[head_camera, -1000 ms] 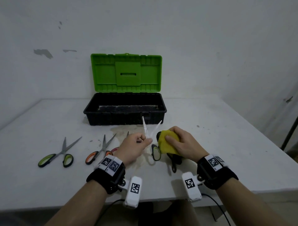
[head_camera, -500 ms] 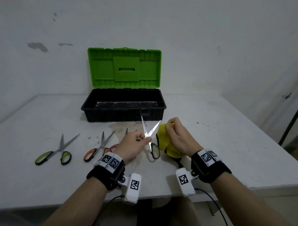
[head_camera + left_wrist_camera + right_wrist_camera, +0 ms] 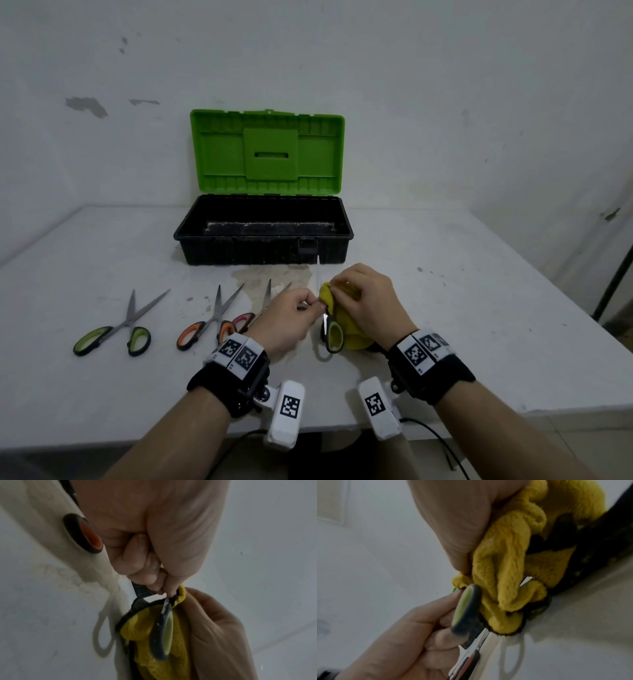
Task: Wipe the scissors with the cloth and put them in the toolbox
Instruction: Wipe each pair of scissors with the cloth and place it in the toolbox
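White wall behind, white table [image 3: 479, 325] with its near edge at 6 o'clock and right edge running off toward 3 o'clock; bare tabletop right of the hands, more between the hands and the near edge. Toolbox [image 3: 263, 240] sits at 12 o'clock from the hands, black tray, green lid [image 3: 267, 152] standing upright, front wall just beyond the blade tip. Brownish stain on the table between toolbox and hands.

Left hand [image 3: 287, 322] has its fingers curled, pinching the held scissors [image 3: 332, 334] at the blades near the pivot; one blade points up toward 12 o'clock, a green-lined handle loop hangs at 6 o'clock below the pinch. Right hand [image 3: 370, 301] grips the yellow cloth [image 3: 349, 329], bunched and wrapped over the other blade, touching the left fingertips. Cloth hangs down behind the handle loop, above the table.

At 9 o'clock of the left hand: red-handled scissors [image 3: 245, 320] partly under the wrist, orange-handled scissors [image 3: 209, 325] beside them, green-handled scissors [image 3: 116, 330] farthest out, all flat, blades apart, tips toward 1 o'clock. Dark stand leg [image 3: 613, 274] off the table at 3 o'clock.
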A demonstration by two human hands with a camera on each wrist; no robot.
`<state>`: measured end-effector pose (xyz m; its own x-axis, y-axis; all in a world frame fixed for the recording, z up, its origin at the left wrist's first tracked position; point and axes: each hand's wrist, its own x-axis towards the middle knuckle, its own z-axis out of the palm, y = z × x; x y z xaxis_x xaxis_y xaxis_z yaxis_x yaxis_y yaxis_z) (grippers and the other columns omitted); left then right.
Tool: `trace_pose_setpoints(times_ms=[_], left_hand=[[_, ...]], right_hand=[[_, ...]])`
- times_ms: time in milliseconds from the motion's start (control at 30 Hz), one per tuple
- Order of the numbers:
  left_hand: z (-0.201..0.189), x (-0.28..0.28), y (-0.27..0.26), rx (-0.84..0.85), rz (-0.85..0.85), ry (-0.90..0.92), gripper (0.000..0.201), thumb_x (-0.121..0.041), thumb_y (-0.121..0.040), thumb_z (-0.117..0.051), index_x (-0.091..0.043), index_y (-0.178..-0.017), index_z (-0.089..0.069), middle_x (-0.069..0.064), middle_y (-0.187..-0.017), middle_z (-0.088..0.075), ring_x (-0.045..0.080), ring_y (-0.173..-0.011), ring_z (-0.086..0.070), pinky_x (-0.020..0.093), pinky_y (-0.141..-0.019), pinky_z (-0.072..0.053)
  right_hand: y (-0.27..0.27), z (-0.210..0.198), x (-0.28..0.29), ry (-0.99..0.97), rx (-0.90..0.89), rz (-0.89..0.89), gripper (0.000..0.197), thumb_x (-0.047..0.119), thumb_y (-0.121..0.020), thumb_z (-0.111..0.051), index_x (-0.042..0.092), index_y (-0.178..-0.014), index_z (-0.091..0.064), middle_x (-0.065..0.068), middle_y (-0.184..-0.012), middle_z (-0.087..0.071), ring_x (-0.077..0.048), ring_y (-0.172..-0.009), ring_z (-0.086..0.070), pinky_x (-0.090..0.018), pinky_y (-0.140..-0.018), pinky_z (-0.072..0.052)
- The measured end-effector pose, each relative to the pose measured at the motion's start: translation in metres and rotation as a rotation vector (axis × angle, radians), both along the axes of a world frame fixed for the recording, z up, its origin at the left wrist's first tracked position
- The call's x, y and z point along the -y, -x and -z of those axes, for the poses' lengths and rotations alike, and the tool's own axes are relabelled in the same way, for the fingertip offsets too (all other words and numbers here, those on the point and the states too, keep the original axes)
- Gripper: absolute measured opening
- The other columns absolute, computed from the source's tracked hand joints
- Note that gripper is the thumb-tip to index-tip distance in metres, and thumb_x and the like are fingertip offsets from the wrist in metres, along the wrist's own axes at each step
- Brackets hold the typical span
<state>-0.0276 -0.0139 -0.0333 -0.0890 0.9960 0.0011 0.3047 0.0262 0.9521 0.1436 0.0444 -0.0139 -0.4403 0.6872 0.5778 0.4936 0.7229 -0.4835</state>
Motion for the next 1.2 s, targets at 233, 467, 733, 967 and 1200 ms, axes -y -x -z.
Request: trace_pose_setpoints(times_ms=[233,467,733,967,1200], left_hand=[[-0.006,-0.001,0.000,0.031,0.032,-0.038,0.017,-0.026,-0.091,-0.068,-0.022,-0.079,-0.057,-0.001,-0.071,-0.061,0.004,-0.049,-0.048,0.023,-0.049,-0.036],[-0.001,-0.001,0.001,-0.056,-0.005,-0.055,0.036,-0.048,-0.084,-0.073,-0.019,-0.073,-0.055,-0.001,-0.076,-0.061,0.011,-0.059,-0.049,0.029,-0.057,-0.038],[-0.005,-0.002,0.002,-0.067,0.046,-0.064,0.032,-0.037,-0.096,-0.060,-0.013,-0.077,-0.055,-0.001,-0.061,-0.055,0.018,-0.053,-0.042,0.032,-0.053,-0.034],[-0.001,-0.005,0.008,-0.226,0.061,-0.157,0.028,-0.036,-0.092,-0.066,-0.019,-0.072,-0.055,-0.008,-0.074,-0.063,0.012,-0.073,-0.061,0.033,-0.070,-0.047],[-0.007,-0.002,0.011,-0.306,0.077,-0.178,0.032,-0.038,-0.093,-0.065,-0.017,-0.072,-0.054,-0.010,-0.070,-0.057,0.005,-0.069,-0.054,0.029,-0.066,-0.039]], right_hand=[[-0.005,0.004,0.016,0.044,0.082,-0.011,0.031,0.044,-0.091,-0.063,0.030,-0.118,-0.068,0.004,-0.114,-0.052,-0.011,-0.091,-0.056,-0.022,-0.084,-0.048],[-0.011,-0.001,0.012,0.072,-0.047,0.013,0.022,0.016,-0.092,-0.065,0.020,-0.113,-0.070,0.005,-0.101,-0.070,-0.006,-0.090,-0.063,-0.015,-0.083,-0.048],[-0.012,-0.002,0.018,0.091,-0.017,-0.036,0.031,0.032,-0.085,-0.073,0.019,-0.114,-0.072,0.006,-0.095,-0.067,-0.003,-0.083,-0.059,-0.010,-0.076,-0.045],[-0.010,0.008,0.017,-0.099,0.015,-0.103,0.020,0.014,-0.092,-0.066,0.016,-0.110,-0.074,-0.004,-0.092,-0.067,-0.016,-0.077,-0.063,-0.029,-0.070,-0.055],[-0.014,-0.002,0.011,-0.121,0.034,-0.035,0.017,0.011,-0.091,-0.067,0.014,-0.106,-0.075,-0.004,-0.089,-0.066,-0.019,-0.074,-0.064,-0.032,-0.068,-0.055]])
